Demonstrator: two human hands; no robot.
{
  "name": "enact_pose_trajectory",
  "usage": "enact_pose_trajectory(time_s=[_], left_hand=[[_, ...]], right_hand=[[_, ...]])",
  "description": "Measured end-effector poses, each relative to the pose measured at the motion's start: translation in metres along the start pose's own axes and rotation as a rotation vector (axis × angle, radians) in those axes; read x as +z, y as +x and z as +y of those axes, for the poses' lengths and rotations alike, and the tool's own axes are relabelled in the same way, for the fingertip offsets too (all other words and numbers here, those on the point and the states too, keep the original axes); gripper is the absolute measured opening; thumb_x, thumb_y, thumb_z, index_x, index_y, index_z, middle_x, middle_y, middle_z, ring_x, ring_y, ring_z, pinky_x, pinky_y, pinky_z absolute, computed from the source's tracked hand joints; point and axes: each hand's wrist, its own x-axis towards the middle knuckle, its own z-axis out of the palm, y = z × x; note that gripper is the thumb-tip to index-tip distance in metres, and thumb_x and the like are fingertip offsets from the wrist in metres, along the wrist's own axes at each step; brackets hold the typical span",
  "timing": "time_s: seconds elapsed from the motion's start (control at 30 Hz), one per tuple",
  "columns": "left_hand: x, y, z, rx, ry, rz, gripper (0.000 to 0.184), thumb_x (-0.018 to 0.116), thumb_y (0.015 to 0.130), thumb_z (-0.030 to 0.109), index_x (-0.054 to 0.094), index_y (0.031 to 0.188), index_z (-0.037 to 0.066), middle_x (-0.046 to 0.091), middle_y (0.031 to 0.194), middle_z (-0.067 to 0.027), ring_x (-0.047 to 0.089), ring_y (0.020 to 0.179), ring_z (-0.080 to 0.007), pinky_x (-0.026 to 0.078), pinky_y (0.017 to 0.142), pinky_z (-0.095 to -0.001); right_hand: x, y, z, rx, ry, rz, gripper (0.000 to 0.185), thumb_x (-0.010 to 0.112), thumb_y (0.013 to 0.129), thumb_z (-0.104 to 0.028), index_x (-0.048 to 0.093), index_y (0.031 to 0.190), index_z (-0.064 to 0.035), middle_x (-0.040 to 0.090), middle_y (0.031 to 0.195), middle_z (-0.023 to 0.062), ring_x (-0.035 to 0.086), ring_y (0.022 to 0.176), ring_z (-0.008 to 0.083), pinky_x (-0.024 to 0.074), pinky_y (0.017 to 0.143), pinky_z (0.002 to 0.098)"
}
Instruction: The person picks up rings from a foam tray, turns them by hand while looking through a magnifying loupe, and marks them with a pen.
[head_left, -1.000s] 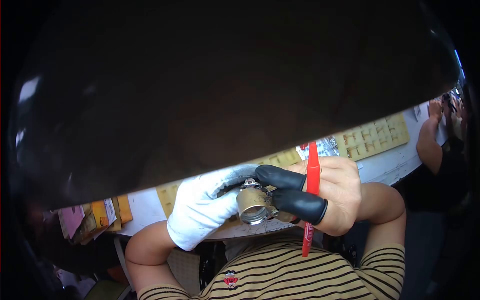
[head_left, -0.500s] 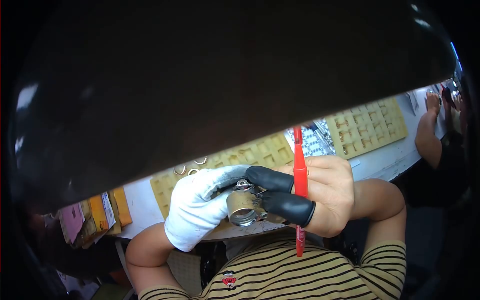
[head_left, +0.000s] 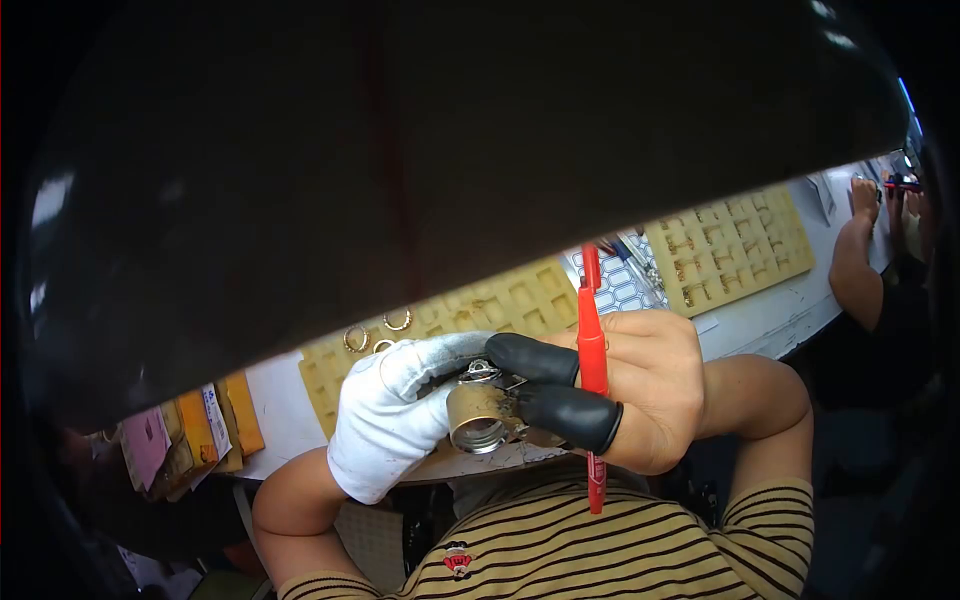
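My left hand [head_left: 385, 420], in a white glove, is closed around a small silver-coloured ring with a stone [head_left: 482, 371]; its fingertips are partly hidden. Against the ring, my right hand [head_left: 650, 385] pinches with black rubber covers [head_left: 570, 415] on thumb and forefinger. A worn brass-coloured loupe [head_left: 475, 418] sits just below the ring, its open end towards me and its other side running under the right thumb. Upright through the right hand's fingers stands a red marker pen [head_left: 592, 350].
A yellow slotted tray [head_left: 535, 300] lies behind my hands, with several rings [head_left: 398, 319] at its left. Another tray [head_left: 740, 250] holds rows of jewellery. Paper packets [head_left: 190, 440] stand left. A dark panel [head_left: 400, 150] blocks the upper view. A co-worker's arm [head_left: 855, 260] is right.
My hands and the loupe have shifted slightly left, and the red pen's upper part leans a little further left. More of the rings behind the left hand shows below the dark panel.
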Motion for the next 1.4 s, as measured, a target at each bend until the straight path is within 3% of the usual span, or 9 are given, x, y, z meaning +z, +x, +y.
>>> enact_pose_trajectory(time_s=[0.2,0.27,0.4,0.7,0.77,0.9,1.07,1.4], left_hand=[[0.001,0.000,0.006,0.000,0.064,-0.016,0.044,0.078,0.071,0.002,0.061,0.112,-0.003,0.068,0.098,-0.0064,0.064,0.087,-0.0125,0.054,0.080,-0.0268],[0.004,0.000,0.017,-0.194,-0.224,-0.014,0.044,0.078,0.071,0.001,0.062,0.111,-0.003,0.068,0.096,-0.0063,0.064,0.086,-0.0123,0.054,0.079,-0.0265],[0.002,0.000,0.015,-0.211,-0.204,0.000,0.045,0.079,0.069,0.001,0.062,0.111,-0.003,0.068,0.096,-0.0064,0.064,0.085,-0.0117,0.054,0.078,-0.0260],[0.000,0.000,0.011,-0.136,-0.077,-0.032,0.044,0.080,0.069,0.004,0.064,0.109,-0.002,0.069,0.096,-0.0058,0.064,0.085,-0.0105,0.052,0.078,-0.0256],[-0.002,-0.001,0.014,-0.057,0.032,-0.163,0.035,0.058,0.093,0.016,0.056,0.122,-0.003,0.066,0.108,-0.0118,0.064,0.097,-0.0160,0.051,0.087,-0.0275],[-0.002,0.001,0.022,-0.123,0.093,-0.184,0.035,0.059,0.092,0.015,0.057,0.122,-0.002,0.067,0.106,-0.0104,0.063,0.093,-0.0138,0.051,0.084,-0.0263],[0.000,0.000,0.024,-0.263,-0.068,-0.161,0.039,0.061,0.090,0.019,0.057,0.123,-0.002,0.066,0.108,-0.0099,0.062,0.096,-0.0132,0.050,0.084,-0.0267],[-0.003,0.000,0.023,-0.188,0.067,-0.195,0.039,0.059,0.091,0.019,0.056,0.123,-0.003,0.065,0.110,-0.0111,0.062,0.098,-0.0146,0.049,0.087,-0.0279]], right_hand=[[-0.002,0.000,0.002,-0.015,0.009,0.004,0.022,0.062,0.053,-0.010,0.042,0.061,-0.0058,0.052,0.059,0.0104,0.057,0.050,0.0220,0.0467,0.040,0.0312],[-0.007,0.001,0.002,0.002,0.013,-0.044,0.022,0.062,0.053,-0.010,0.041,0.060,-0.0061,0.050,0.058,0.0092,0.055,0.048,0.0212,0.0435,0.038,0.0305],[-0.009,0.003,0.002,0.035,0.012,-0.085,0.023,0.061,0.052,-0.009,0.039,0.059,-0.0066,0.048,0.056,0.0080,0.052,0.046,0.0203,0.0392,0.036,0.0298],[-0.008,0.002,0.002,0.014,0.028,-0.040,0.022,0.056,0.047,-0.010,0.037,0.058,-0.0072,0.049,0.057,0.0095,0.055,0.048,0.0215,0.0419,0.037,0.0297],[-0.009,0.001,0.003,0.003,0.031,-0.043,0.021,0.053,0.045,-0.010,0.037,0.058,-0.0070,0.050,0.057,0.0103,0.056,0.049,0.0221,0.0431,0.038,0.0303],[-0.011,0.002,0.004,-0.010,0.049,-0.100,0.020,0.050,0.043,-0.010,0.037,0.058,-0.0066,0.051,0.058,0.0111,0.057,0.050,0.0229,0.0440,0.038,0.0313],[-0.007,0.000,0.003,0.019,0.022,-0.068,0.020,0.052,0.044,-0.010,0.039,0.058,-0.0061,0.051,0.058,0.0103,0.056,0.049,0.0224,0.0431,0.038,0.0309],[-0.009,0.001,0.002,0.032,0.013,-0.087,0.020,0.059,0.050,-0.009,0.042,0.059,-0.0058,0.050,0.057,0.0082,0.053,0.047,0.0210,0.0412,0.038,0.0306]])
